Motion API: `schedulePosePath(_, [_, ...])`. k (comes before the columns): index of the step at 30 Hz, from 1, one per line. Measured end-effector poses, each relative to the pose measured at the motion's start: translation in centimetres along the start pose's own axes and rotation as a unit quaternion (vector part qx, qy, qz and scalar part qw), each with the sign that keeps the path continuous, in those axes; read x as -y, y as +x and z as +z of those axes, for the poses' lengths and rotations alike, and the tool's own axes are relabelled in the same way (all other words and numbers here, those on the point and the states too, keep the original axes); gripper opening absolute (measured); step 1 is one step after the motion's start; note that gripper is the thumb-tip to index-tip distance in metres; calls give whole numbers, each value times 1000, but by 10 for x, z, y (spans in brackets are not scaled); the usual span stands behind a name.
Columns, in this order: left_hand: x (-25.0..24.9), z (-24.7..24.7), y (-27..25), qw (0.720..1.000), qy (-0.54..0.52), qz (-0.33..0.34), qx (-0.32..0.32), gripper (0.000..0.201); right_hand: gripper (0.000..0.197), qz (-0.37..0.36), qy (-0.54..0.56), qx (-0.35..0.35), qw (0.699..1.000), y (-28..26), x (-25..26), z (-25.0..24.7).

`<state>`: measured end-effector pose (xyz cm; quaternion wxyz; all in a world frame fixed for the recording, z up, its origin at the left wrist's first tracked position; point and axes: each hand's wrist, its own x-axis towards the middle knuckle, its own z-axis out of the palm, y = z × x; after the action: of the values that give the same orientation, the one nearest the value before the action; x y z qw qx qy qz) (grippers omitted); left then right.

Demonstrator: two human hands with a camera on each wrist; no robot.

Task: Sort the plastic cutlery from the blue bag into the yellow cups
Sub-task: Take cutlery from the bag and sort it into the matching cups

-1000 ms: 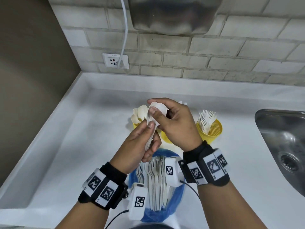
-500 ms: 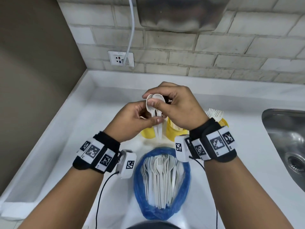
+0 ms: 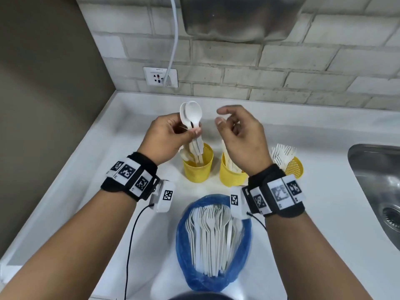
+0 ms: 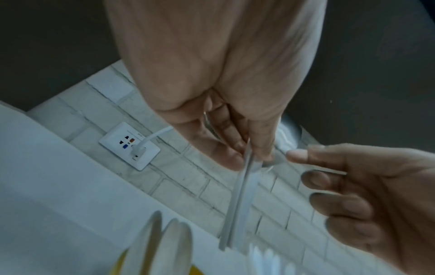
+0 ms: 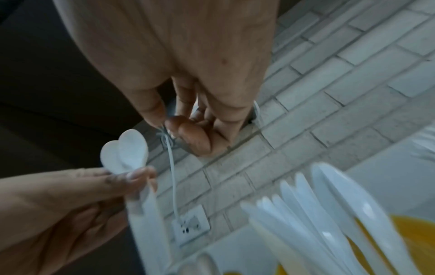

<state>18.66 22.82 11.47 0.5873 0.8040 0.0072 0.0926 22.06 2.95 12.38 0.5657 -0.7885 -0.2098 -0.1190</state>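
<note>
My left hand [image 3: 192, 132] pinches a small bunch of white plastic spoons [image 3: 191, 116] by their necks, bowls up. Their handles hang down into the left yellow cup [image 3: 198, 169], which holds more spoons. My right hand [image 3: 219, 115] hovers just right of the spoons, fingers loosely curled, holding nothing. The middle yellow cup [image 3: 230, 176] holds knives [image 5: 317, 214], and the right yellow cup [image 3: 294, 167] holds forks [image 3: 281, 151]. The blue bag [image 3: 184, 245] lies open in front of the cups, with several forks and spoons inside. The left wrist view shows the spoon handles [image 4: 242, 195] pinched between thumb and fingers.
A steel sink [image 3: 378, 180] is sunk into the white counter [image 3: 86, 169] at the right. A wall socket [image 3: 160, 77] with a white cable plugged in sits on the brick wall behind. A brown wall closes off the left side.
Both hands held the spoons together before. My right hand has let go and moved off to the right. My left hand keeps the spoons, now over the left cup.
</note>
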Motion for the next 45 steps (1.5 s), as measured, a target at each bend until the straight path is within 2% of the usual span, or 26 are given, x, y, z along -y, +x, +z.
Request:
schedulePosePath(2, [9, 2, 6, 999, 43, 11, -22, 20, 14, 40, -36, 12, 998, -13, -14, 8])
schedulePosePath(5, [18, 11, 9, 992, 115, 38, -37, 28, 22, 89, -128, 138, 978, -34, -30, 23])
schedulePosePath(7, [22, 15, 9, 986, 159, 45, -37, 36, 30, 96, -174, 192, 961, -44, -39, 31])
schedulePosePath(12, [36, 25, 9, 967, 248, 51, -19, 50, 32, 82, -212, 222, 948, -52, -46, 39])
schedulePosePath(16, [53, 25, 6, 939, 336, 72, -10, 47, 29, 71, -217, 228, 947, -53, -48, 37])
schedulePosePath(23, [56, 23, -8, 939, 331, 75, -54, 59, 29, 45, -187, 218, 957, -56, -53, 33])
schedulePosePath(27, [49, 28, -31, 918, 348, 163, -94, 34, 21, 35, -173, 147, 973, -61, -54, 26])
schedulePosePath(29, [49, 32, -43, 914, 352, 190, -66, 22, 15, 50, -189, 100, 976, -63, -55, 17])
schedulePosePath(31, [55, 38, -51, 916, 364, 165, -25, 19, 12, 84, -222, 87, 967, -67, -58, 8])
schedulePosePath(33, [64, 42, -55, 915, 384, 126, -1, 22, 17, 111, -274, 106, 949, -72, -58, 0])
schedulePosePath(37, [73, 48, -55, 913, 394, 109, -9, 14, 21, 138, -366, 140, 910, -76, -55, -6])
schedulePosePath(45, [73, 51, -58, 916, 385, 104, -29, 11, 19, 120, -378, 120, 910, -74, -60, -6])
